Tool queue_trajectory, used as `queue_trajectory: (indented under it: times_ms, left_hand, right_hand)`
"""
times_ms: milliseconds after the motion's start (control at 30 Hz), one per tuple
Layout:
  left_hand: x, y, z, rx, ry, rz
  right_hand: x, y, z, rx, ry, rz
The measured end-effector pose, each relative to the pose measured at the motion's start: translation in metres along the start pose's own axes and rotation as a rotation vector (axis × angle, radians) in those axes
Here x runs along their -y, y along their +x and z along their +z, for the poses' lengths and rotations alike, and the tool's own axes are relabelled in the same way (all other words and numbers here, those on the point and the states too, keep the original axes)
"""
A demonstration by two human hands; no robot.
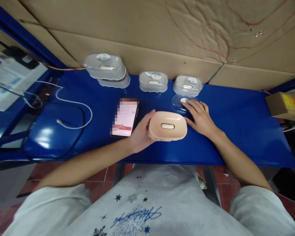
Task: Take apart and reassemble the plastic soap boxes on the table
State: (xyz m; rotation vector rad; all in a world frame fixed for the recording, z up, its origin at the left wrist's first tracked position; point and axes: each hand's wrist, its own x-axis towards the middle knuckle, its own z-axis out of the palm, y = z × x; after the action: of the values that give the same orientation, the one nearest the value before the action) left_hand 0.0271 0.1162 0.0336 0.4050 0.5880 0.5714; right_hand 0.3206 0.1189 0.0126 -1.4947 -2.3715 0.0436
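Note:
My left hand (pixel 143 132) is closed around the left end of a peach-coloured oval plastic case (pixel 159 132), held above the table's front part. The case's top is dished, with a white pill-shaped piece in the middle. My right hand (pixel 202 118) has its fingers spread, their tips resting on a clear plastic cover (pixel 179 104) with a round label, which lies on the table. Its thumb points toward the right end of the case; I cannot tell whether they touch. Just behind the cover stands a clear-covered whitish case (pixel 188 86).
A blue table (pixel 236 131) spans the view. At its back stand another covered case (pixel 153 82) and a stack of covered cases (pixel 105 69). A lit phone (pixel 124 118) lies left of my left hand. Cables (pixel 88 108) run at the left; a cardboard box (pixel 284 105) sits far right.

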Motion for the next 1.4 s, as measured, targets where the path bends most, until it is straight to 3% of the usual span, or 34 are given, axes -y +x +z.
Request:
queue_trajectory:
  times_ms: [200, 300, 400, 533, 633, 967, 1233, 1400]
  left_hand:
    - [0.006, 0.005, -0.006, -0.083, 0.081, -0.105]
    - [0.007, 0.007, -0.008, -0.064, 0.083, -0.155]
    - [0.006, 0.008, -0.009, -0.011, 0.085, -0.134]
    - [0.007, 0.009, -0.011, -0.010, 0.119, -0.063]
    - [0.009, 0.010, -0.013, 0.007, 0.142, -0.033]
    - [0.015, 0.010, -0.014, 0.162, 0.165, 0.046]
    - [0.018, 0.006, -0.012, -0.012, 0.057, 0.071]
    - [0.008, 0.006, -0.009, -0.035, -0.008, -0.008]
  right_hand:
    - [-0.007, -0.002, 0.004, 0.019, 0.026, 0.006]
    - [-0.007, -0.002, 0.000, -0.012, 0.128, 0.019]
    - [0.007, -0.003, -0.008, -0.070, 0.281, -0.044]
    - [0.040, -0.009, -0.015, 0.008, 0.410, -0.235]
    - [0.056, -0.012, -0.013, -0.002, 0.412, -0.315]
    - [0.056, -0.015, -0.004, -0.054, 0.350, -0.347]
    - [0.055, -0.014, 0.003, -0.015, 0.369, -0.373]
    - [0.050, -0.013, -0.004, -0.096, 0.460, -0.456]
